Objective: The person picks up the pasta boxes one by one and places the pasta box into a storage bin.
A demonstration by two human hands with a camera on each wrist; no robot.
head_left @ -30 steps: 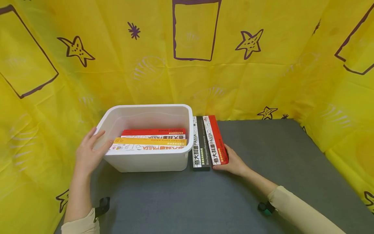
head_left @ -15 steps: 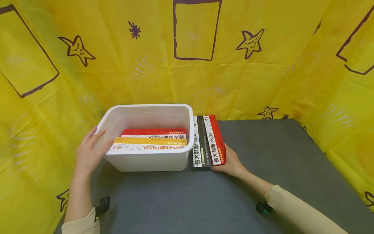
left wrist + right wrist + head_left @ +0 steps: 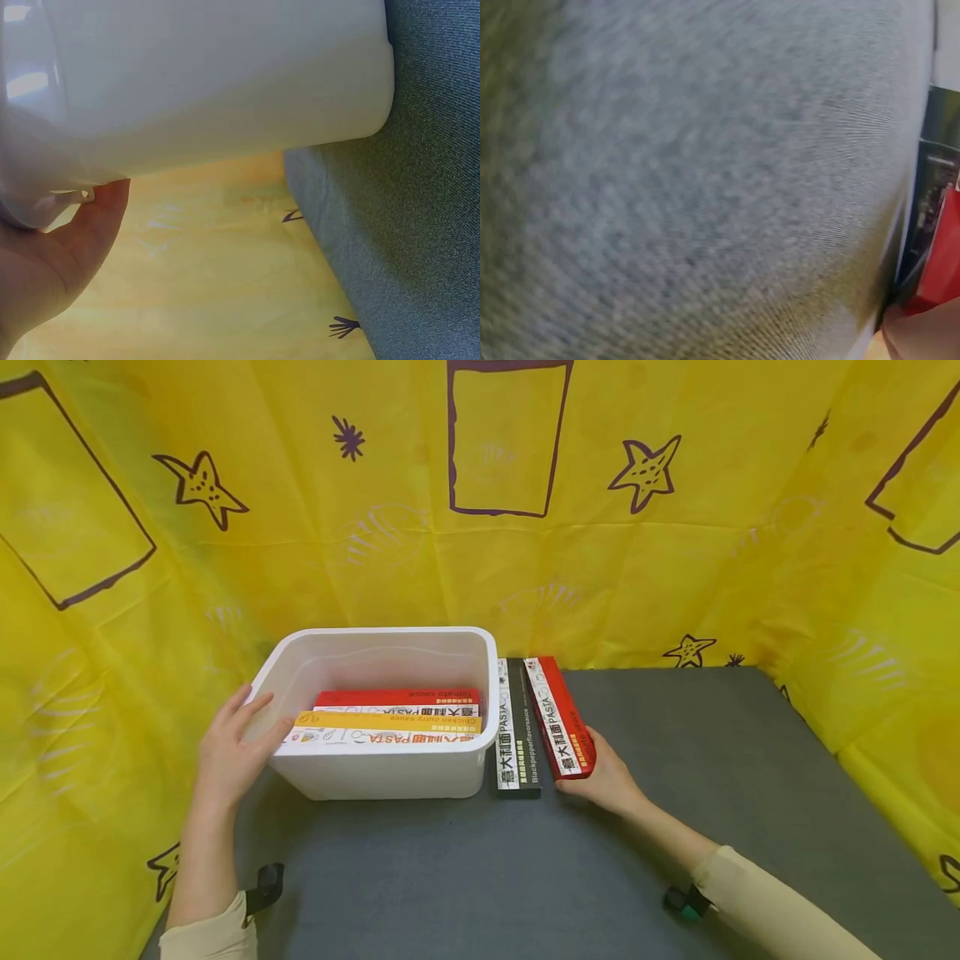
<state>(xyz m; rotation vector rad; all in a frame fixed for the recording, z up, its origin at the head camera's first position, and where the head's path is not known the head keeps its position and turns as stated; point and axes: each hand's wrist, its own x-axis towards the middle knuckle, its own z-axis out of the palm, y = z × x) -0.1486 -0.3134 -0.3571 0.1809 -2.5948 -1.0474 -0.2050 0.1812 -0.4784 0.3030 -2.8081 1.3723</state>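
My left hand [image 3: 238,747] grips the left rim of a white plastic bin [image 3: 382,777], some fingers reaching over the edge. In the left wrist view, a finger [image 3: 101,217] lies under the rim beside the bin's wall [image 3: 225,82]. Inside the bin are a yellow chicken curry pasta box [image 3: 390,727] and a red tomato sauce pasta box [image 3: 397,698]. On the right, my right hand [image 3: 609,777] grips the near end of another red tomato sauce pasta box [image 3: 561,718], thumb at its front corner. A black pepper pasta box [image 3: 519,727] lies between that box and the bin.
A grey cloth-covered table [image 3: 450,877] carries everything. Behind and along both sides hangs a yellow curtain [image 3: 390,568] with starfish drawings, close behind the bin and the boxes.
The near end of the red pasta box in my right hand swings right, away from the black box, leaving a narrow wedge-shaped gap. My left hand stays on the bin.
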